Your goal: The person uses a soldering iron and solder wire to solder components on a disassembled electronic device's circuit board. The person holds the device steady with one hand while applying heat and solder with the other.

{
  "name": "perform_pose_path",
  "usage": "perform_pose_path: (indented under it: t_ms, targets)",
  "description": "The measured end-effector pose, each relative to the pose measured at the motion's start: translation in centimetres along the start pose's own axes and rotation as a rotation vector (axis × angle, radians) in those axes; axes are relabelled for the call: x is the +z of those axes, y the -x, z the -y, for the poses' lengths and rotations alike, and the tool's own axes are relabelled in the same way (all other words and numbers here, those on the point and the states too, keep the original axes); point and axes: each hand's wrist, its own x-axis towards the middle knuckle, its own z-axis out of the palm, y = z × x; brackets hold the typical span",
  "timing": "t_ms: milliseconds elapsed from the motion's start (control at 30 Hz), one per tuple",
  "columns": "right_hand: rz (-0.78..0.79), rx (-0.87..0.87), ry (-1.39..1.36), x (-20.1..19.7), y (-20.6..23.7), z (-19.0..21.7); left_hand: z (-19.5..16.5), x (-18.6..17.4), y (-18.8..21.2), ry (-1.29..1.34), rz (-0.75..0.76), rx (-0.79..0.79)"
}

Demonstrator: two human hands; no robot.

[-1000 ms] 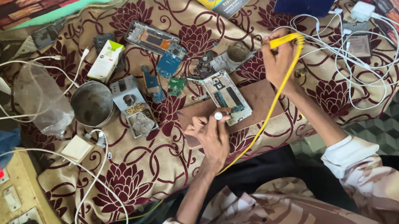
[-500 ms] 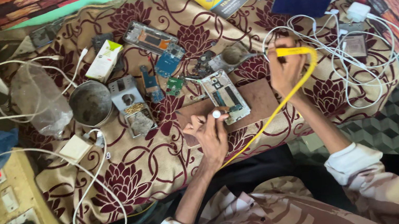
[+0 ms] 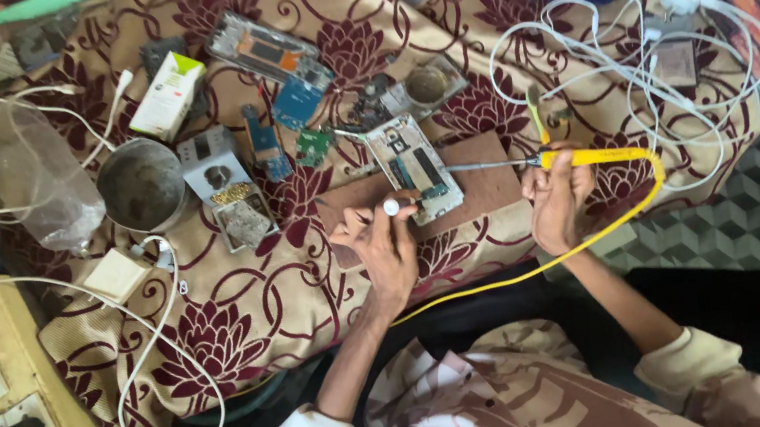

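A: Left hand (image 3: pixel 383 248): how are the fingers set?
B: Curled closed around a small white-capped item (image 3: pixel 391 207), held beside the opened phone (image 3: pixel 413 168), which lies on the brown board (image 3: pixel 487 189).
A: Right hand (image 3: pixel 554 202)?
B: Closed around the yellow soldering iron (image 3: pixel 592 156); its tip is pointed at the phone. Farther off, white cables (image 3: pixel 649 68) are tangled.

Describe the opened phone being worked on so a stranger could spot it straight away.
Start at the brown wooden board lying on the floral cloth in front of the person. The opened phone lies on the board's left part, just above the left hand. Unlike the loose parts further left, the yellow soldering iron's metal tip points at it.
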Motion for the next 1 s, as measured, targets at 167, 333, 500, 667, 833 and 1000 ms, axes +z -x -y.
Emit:
perform_pose_path:
  t_ms: [167,333,500,667,833,1000]
  targets:
    - [-0.117,0.034,-0.026,-1.2,0.8,-2.3,-0.4,0.1,-0.6,0.055,0.065,-0.097]
    - [-0.203,0.060,-0.022,-1.1,1.6,-3.0,-1.6,-0.7,-1.1,0.001,0.053,-0.046]
    - [-0.180,0.085,0.007,-1.1,1.8,-3.1,-2.0,-1.0,-1.3,-0.050,0.046,-0.058]
    - [-0.019,0.018,0.120,-1.1,2.0,-2.8,-1.2,-0.7,-0.8,-0.019,0.043,-0.056]
    - [0.011,0.028,0.149,-1.1,2.3,-2.7,-0.7,-0.6,-0.1,-0.034,0.054,-0.041]
    - [-0.017,0.094,0.151,-1.4,2.5,-2.7,-0.7,-0.5,-0.2,-0.028,0.028,-0.025]
